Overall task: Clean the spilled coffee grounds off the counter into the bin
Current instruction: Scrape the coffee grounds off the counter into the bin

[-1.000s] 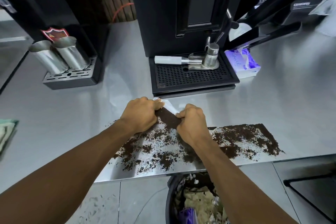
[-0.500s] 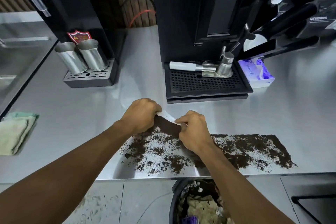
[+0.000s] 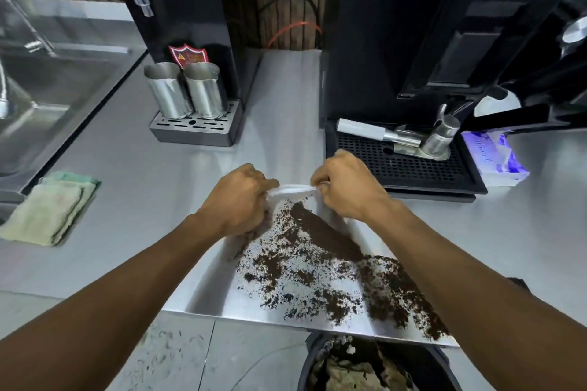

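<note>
Dark coffee grounds (image 3: pixel 320 267) lie scattered over the steel counter (image 3: pixel 158 187) near its front edge, with a denser ridge running diagonally from my hands toward the right. My left hand (image 3: pixel 236 200) and my right hand (image 3: pixel 344 187) both pinch a white tissue (image 3: pixel 290 191) stretched between them at the far end of the spill. The tissue touches the counter just behind the grounds. A black bin (image 3: pixel 378 362) with crumpled rubbish inside stands on the floor right below the counter edge, under the spill.
A black coffee machine (image 3: pixel 444 41) with drip tray (image 3: pixel 403 165) and portafilter stands behind my right hand. A purple tissue pack (image 3: pixel 495 155) lies to its right. Two steel jugs (image 3: pixel 184 92) sit at back left, a folded cloth (image 3: pixel 47 209) and sink (image 3: pixel 38 89) further left.
My hands have moved apart, stretching the tissue between them. The view shifted left and closer, and the grounds now show a swept diagonal ridge under my right hand.
</note>
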A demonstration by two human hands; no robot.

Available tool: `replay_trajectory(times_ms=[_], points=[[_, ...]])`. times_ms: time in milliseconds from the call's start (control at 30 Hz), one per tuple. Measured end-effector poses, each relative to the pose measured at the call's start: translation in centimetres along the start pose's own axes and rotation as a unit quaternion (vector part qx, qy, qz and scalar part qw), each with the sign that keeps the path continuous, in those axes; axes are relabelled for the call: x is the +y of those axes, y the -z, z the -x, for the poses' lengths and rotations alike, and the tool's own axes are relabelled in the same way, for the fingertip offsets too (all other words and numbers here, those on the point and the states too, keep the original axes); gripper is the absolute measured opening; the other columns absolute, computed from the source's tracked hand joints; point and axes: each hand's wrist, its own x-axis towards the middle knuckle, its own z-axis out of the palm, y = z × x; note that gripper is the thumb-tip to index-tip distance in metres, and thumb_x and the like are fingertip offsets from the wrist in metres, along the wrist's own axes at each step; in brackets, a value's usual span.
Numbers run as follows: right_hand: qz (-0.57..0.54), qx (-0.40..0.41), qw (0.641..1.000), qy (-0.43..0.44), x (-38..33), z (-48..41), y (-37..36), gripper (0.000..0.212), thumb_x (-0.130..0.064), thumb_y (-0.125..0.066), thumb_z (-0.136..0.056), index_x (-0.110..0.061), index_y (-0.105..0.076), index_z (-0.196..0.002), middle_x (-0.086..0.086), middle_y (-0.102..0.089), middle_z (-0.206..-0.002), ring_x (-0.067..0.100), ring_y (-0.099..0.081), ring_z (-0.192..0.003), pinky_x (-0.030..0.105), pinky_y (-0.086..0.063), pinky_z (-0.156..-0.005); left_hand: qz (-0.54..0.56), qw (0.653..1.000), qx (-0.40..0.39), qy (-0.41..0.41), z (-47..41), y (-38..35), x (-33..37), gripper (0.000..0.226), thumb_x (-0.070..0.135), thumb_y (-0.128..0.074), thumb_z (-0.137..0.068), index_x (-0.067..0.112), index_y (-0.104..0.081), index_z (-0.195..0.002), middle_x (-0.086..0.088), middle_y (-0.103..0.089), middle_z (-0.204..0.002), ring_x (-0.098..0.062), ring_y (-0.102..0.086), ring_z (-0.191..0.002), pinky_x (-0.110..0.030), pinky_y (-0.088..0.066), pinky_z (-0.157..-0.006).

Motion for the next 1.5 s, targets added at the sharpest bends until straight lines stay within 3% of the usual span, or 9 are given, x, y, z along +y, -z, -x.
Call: replay_trajectory(times_ms=[300,467,633,733,833,967,1100,1267,1500], points=[[0.176,-0.001,0.983,0.045,-0.9,-3.9,-2.7,0.022,0.0,-0.06,-0.078,-0.018,-0.065,-0.068,0.001,-0.055,-0.065,0.02,-0.037,-0.082,0.033,-0.026,-0.073,-0.019,1.0,-0.018,0.017,-1.2,-0.7,-2.3,0.034,0.022,-0.045,-0.088,0.019,-0.066,-0.114,-0.004,-0.061,-0.08,-0.026,-0.056,-0.084,-0.033,-0.043,-0.066],[0.132,-0.039,0.989,0.051,-1.0,-2.7,-4.3,0.011,0.003,-0.062,-0.082,-0.003,-0.07,-0.079,0.008,-0.057,-0.082,0.023,-0.057,-0.076,0.03,-0.048,-0.067,-0.017,0.999,-0.03,-0.006,-0.4,-1.6,-1.8,0.032,0.018,-0.053,-0.091,0.016,-0.068,-0.119,-0.008,-0.062,-0.097,-0.025,-0.057,-0.091,-0.036,-0.05,-0.073],[0.09,-0.099,0.988,0.08,-0.5,0.7,-4.0,0.026,0.008,-0.058,-0.08,-0.004,-0.075,-0.094,0.006,-0.062,-0.09,0.026,-0.062,-0.089,0.037,-0.055,-0.081,-0.001,0.999,-0.036,-0.021,3.3,-2.3,0.2,0.025,0.026,-0.046,-0.092,0.018,-0.068,-0.103,0.001,-0.058,-0.088,-0.016,-0.055,-0.082,-0.031,-0.054,-0.067],[0.065,-0.137,0.985,0.079,-0.5,3.1,-3.9,0.03,0.008,-0.056,-0.079,-0.008,-0.076,-0.094,0.001,-0.059,-0.09,0.022,-0.059,-0.092,0.035,-0.054,-0.081,0.02,0.997,-0.053,-0.044,5.5,-1.9,1.8,0.013,0.018,-0.062,-0.085,0.019,-0.068,-0.096,0.001,-0.059,-0.084,-0.014,-0.055,-0.077,-0.024,-0.05,-0.06],[0.014,-0.155,0.987,0.04,-0.2,4.0,-3.3,0.036,0.009,-0.056,-0.081,-0.012,-0.076,-0.103,-0.002,-0.063,-0.099,0.018,-0.058,-0.098,0.03,-0.053,-0.088,0.044,0.994,-0.085,-0.055,6.5,-1.4,2.3,0.026,0.011,-0.069,-0.077,0.018,-0.07,-0.102,0.0,-0.06,-0.09,-0.015,-0.057,-0.081,-0.025,-0.052,-0.063],[-0.013,-0.082,0.996,0.022,-0.5,1.9,-2.8,0.03,0.006,-0.062,-0.084,-0.012,-0.075,-0.104,-0.002,-0.061,-0.095,0.017,-0.059,-0.092,0.029,-0.055,-0.087,0.038,0.998,-0.051,-0.017,4.6,-0.5,0.9,0.038,0.008,-0.071,-0.08,0.016,-0.068,-0.117,-0.002,-0.059,-0.101,-0.011,-0.051,-0.084,-0.024,-0.055,-0.073],[-0.004,-0.027,0.999,0.024,-1.3,-1.1,-4.1,0.036,0.011,-0.063,-0.079,-0.013,-0.076,-0.103,0.001,-0.062,-0.098,0.021,-0.062,-0.089,0.031,-0.057,-0.084,0.022,0.999,-0.022,0.024,2.7,-0.5,-1.8,0.035,0.004,-0.061,-0.085,0.015,-0.068,-0.117,-0.004,-0.057,-0.103,-0.018,-0.056,-0.093,-0.032,-0.053,-0.079],[-0.028,-0.076,0.997,0.012,-1.9,-0.4,-5.4,0.037,0.012,-0.064,-0.08,-0.01,-0.074,-0.107,0.005,-0.064,-0.107,0.018,-0.059,-0.09,0.028,-0.055,-0.083,0.043,0.998,-0.03,0.043,4.6,-1.2,-0.8,0.028,0.011,-0.052,-0.094,0.017,-0.071,-0.115,-0.008,-0.059,-0.107,-0.021,-0.061,-0.093,-0.036,-0.055,-0.077],[-0.062,-0.157,0.985,0.034,-1.6,4.2,-4.5,0.031,0.006,-0.058,-0.085,-0.016,-0.077,-0.097,-0.003,-0.065,-0.102,0.012,-0.061,-0.095,0.027,-0.055,-0.09,0.077,0.995,-0.051,-0.026,10.4,-1.0,2.2,0.032,0.011,-0.069,-0.08,0.016,-0.071,-0.112,-0.004,-0.064,-0.1,-0.018,-0.061,-0.088,-0.028,-0.057,-0.073]])
